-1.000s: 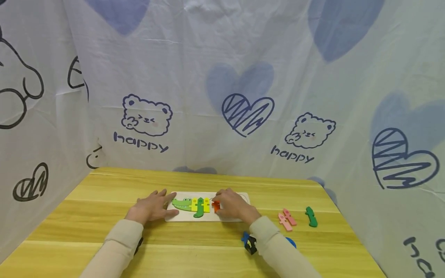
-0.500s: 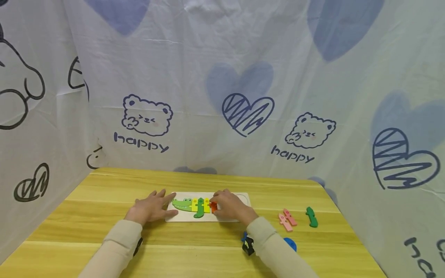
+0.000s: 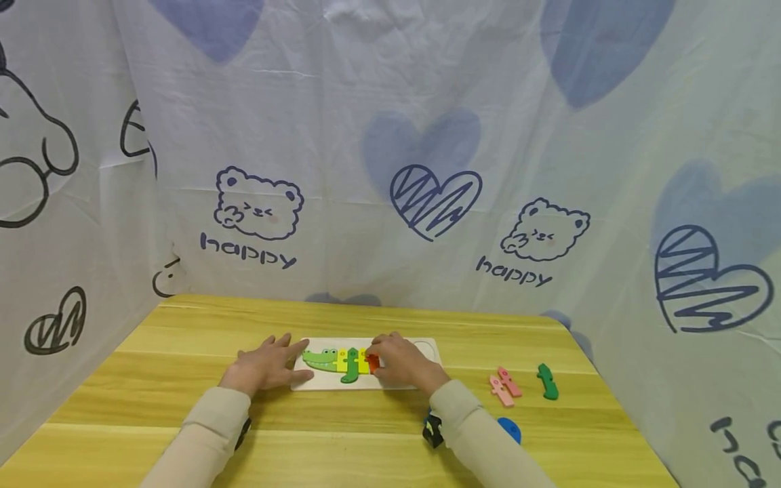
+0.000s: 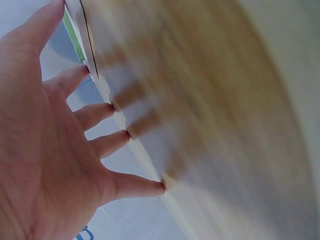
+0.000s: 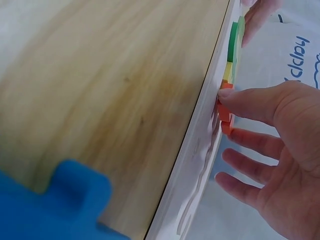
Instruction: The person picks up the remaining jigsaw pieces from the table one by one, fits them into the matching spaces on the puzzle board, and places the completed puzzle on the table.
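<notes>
Counting from the left on the counter (image 3: 335, 447): one left hand (image 3: 265, 366) with spread, straight fingers, at the left end of one white board (image 3: 325, 382). On that board, one green crocodile head (image 3: 321, 360), two yellow pieces (image 3: 342, 360) and, between those, one green leg piece (image 3: 350, 367). Right beside the second yellow, one orange-red piece (image 3: 374, 364), pinched between thumb and index finger of the right hand (image 3: 403, 360). Farther right, two pink pieces (image 3: 502, 391) side by side, at least one blue piece (image 3: 510, 430) partly behind the right sleeve (image 3: 482, 434), and one dark green piece (image 3: 548, 381). Behind the board, a strip of wood up to the far edge, then the hanging sheet (image 3: 366, 271); well apart from both side edges. Snout to the left, with the crocodile's long axis running left to right along the board; crosswise, near to far, for the orange-red piece.
</notes>
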`<state>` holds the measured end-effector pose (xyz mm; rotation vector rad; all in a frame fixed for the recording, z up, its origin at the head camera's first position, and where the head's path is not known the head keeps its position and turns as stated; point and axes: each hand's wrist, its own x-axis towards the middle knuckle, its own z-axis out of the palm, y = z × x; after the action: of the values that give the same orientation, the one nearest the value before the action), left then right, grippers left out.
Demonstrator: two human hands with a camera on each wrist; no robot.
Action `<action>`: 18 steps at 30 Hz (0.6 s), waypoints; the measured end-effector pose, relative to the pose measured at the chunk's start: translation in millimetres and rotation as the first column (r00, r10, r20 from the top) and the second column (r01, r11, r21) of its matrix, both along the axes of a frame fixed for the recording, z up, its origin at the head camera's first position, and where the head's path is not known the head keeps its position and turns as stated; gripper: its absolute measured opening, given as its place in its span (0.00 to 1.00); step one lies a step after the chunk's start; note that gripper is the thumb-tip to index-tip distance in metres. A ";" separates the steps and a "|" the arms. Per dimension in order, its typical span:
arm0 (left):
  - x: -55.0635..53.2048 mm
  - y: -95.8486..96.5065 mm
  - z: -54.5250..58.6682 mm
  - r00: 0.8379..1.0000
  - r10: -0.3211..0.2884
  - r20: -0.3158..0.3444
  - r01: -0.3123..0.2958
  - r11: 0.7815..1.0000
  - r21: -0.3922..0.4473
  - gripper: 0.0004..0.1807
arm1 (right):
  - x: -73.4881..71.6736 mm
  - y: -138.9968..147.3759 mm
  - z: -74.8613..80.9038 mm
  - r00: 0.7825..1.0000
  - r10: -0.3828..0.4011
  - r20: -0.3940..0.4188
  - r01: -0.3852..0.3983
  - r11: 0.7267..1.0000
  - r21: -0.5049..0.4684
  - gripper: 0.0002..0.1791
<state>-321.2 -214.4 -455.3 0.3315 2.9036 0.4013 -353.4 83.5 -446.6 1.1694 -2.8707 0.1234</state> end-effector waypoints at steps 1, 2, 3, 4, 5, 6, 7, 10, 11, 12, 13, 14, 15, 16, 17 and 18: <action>-0.1 -0.1 -0.2 1.000 0.002 0.001 -0.002 1.000 0.001 0.47 | -0.4 -0.4 -0.2 1.000 0.004 -0.003 -0.004 1.000 0.004 0.16; 0.0 0.0 -0.4 1.000 0.000 -0.001 0.000 1.000 -0.001 0.47 | -0.5 -0.8 -0.2 1.000 0.007 -0.003 -0.007 1.000 0.005 0.15; -0.2 -0.2 -0.7 1.000 0.003 0.000 -0.003 1.000 -0.001 0.47 | -0.7 -1.1 -0.3 1.000 0.008 -0.001 -0.008 1.000 0.006 0.15; -0.5 -0.5 -0.9 1.000 0.003 0.000 -0.003 1.000 -0.002 0.47 | -0.8 -1.3 -0.5 1.000 0.009 0.000 -0.009 1.000 0.009 0.15; -0.6 -0.4 -1.0 1.000 0.005 0.001 -0.005 1.000 -0.003 0.47 | -0.8 -1.4 -0.5 1.000 0.009 0.005 -0.009 1.000 0.009 0.15; -0.7 -0.5 -1.1 1.000 0.005 0.002 -0.005 1.000 -0.004 0.47 | -0.8 -1.5 -0.7 1.000 0.008 0.009 -0.008 1.000 0.010 0.15; -0.7 -0.2 -1.1 1.000 0.005 0.003 -0.005 1.000 -0.005 0.47 | -0.8 -1.5 -0.9 1.000 0.008 0.014 -0.008 1.000 0.010 0.16; -0.4 0.6 -0.6 1.000 0.007 0.007 -0.007 1.000 -0.007 0.46 | -0.8 -1.2 -1.4 1.000 0.009 0.024 -0.010 1.000 0.009 0.17; -0.2 0.9 -0.6 1.000 0.007 0.008 -0.007 1.000 -0.008 0.47 | -0.7 -1.1 -1.6 1.000 0.011 0.027 -0.011 1.000 0.008 0.17; 0.0 1.1 -0.4 1.000 0.007 0.008 -0.007 1.000 -0.009 0.46 | -0.6 -1.0 -1.7 1.000 0.012 0.028 -0.012 1.000 0.008 0.17; 0.3 1.4 -0.2 1.000 0.007 0.008 -0.007 1.000 -0.010 0.46 | -0.5 -0.8 -1.8 1.000 0.014 0.028 -0.014 1.000 0.008 0.18; 0.3 1.3 -0.3 1.000 0.009 0.009 -0.008 1.000 -0.012 0.46 | -0.3 -0.8 -1.5 0.999 0.016 0.028 -0.017 1.000 0.008 0.18; 0.4 1.4 -0.3 1.000 0.010 0.010 -0.009 1.000 -0.013 0.46 | -0.1 -0.7 -1.3 0.999 0.018 0.032 -0.018 1.000 0.008 0.18; 0.4 1.4 -0.4 1.000 0.010 0.009 -0.010 1.000 -0.015 0.46 | 0.1 -0.7 -1.1 0.999 0.019 0.032 -0.020 1.000 0.008 0.18; 0.5 1.5 -0.3 1.000 0.010 0.008 -0.009 1.000 -0.016 0.46 | 0.3 -0.7 -0.7 0.999 0.022 0.029 -0.022 1.000 0.010 0.18; 0.6 1.5 -0.2 1.000 0.009 0.007 -0.009 1.000 -0.018 0.46 | 0.4 -0.6 -0.2 0.999 0.024 0.030 -0.024 1.000 0.009 0.18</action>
<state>-320.5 -212.8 -455.5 0.3136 2.9012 0.3767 -353.0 82.9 -446.7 1.2147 -2.8867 0.1293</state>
